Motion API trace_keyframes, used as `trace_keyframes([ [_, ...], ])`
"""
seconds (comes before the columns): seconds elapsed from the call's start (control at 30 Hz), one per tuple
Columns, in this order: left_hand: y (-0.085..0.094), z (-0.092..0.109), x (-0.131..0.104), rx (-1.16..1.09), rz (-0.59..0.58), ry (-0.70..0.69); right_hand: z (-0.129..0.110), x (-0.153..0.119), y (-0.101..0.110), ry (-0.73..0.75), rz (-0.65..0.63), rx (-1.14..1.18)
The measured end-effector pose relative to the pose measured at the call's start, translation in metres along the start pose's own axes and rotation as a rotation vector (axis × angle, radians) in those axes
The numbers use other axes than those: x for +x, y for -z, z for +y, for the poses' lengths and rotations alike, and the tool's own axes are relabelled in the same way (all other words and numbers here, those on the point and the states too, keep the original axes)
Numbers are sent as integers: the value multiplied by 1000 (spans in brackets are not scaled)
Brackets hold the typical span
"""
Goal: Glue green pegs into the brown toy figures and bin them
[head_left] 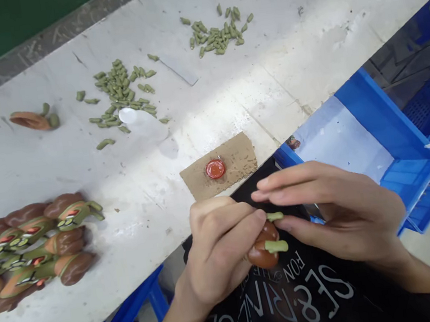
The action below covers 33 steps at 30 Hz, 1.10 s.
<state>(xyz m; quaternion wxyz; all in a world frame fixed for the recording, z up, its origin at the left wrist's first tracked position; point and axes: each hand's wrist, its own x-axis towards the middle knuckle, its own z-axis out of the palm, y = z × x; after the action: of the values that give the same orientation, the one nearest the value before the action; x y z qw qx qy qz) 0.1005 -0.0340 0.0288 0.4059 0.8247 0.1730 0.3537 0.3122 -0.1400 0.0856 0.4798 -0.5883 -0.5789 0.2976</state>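
My left hand (223,248) is wrapped round a glossy brown figurine (263,254) with two short green pegs sticking out to the right. Part of the figurine is hidden by the fingers. My right hand (334,209) is just to the right of it, with fingers apart; its thumb tip is beside the upper green peg (274,216). Whether the thumb touches the peg is hard to tell. Beyond the hands, a small red dish (215,169) rests on a piece of brown cardboard (240,160) at the table's near edge.
Piles of small green pieces (117,84) (219,37), a white bottle (143,122) and a flat strip (178,70) are on the white table (211,99). Painted figurines (68,241) lie at left, an orange-brown piece (30,121) behind. Blue crates (393,118) stand at right.
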Motion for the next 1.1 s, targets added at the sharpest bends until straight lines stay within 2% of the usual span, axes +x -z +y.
trace_keyframes([
  [0.1, -5, 1, 5, 59, -3, -86, 2, -13, 13, 14, 73, -54],
  [0.17, -11, 5, 6, 52, -33, -39, 1, -21, 22, 51, 82, -158],
  [0.23, -21, 12, 7, -48, -73, 97, 0, -29, 30, 92, 10, -293],
  [0.37, -47, 27, 16, -401, -272, 607, 5, -37, 40, 120, -201, -464],
  [0.4, -54, 29, 20, -455, -332, 699, 9, -39, 41, 108, -236, -473],
  [0.5, -73, 28, 33, -489, -459, 837, 21, -45, 42, 3, -290, -453],
  [0.63, -86, 21, 38, -424, -550, 911, 42, -56, 46, -178, -244, -378],
  [0.73, -81, 24, 31, -336, -488, 902, 80, -62, 60, -346, -116, -311],
  [0.83, -68, 35, 23, -302, -374, 899, 142, -62, 82, -554, 91, -432],
  [0.9, -59, 43, 19, -293, -337, 908, 187, -57, 97, -700, 185, -533],
  [1.0, -46, 55, 14, -276, -304, 889, 238, -45, 110, -869, 223, -644],
  [1.1, -29, 65, 6, -276, -206, 868, 265, -35, 112, -966, 198, -704],
])
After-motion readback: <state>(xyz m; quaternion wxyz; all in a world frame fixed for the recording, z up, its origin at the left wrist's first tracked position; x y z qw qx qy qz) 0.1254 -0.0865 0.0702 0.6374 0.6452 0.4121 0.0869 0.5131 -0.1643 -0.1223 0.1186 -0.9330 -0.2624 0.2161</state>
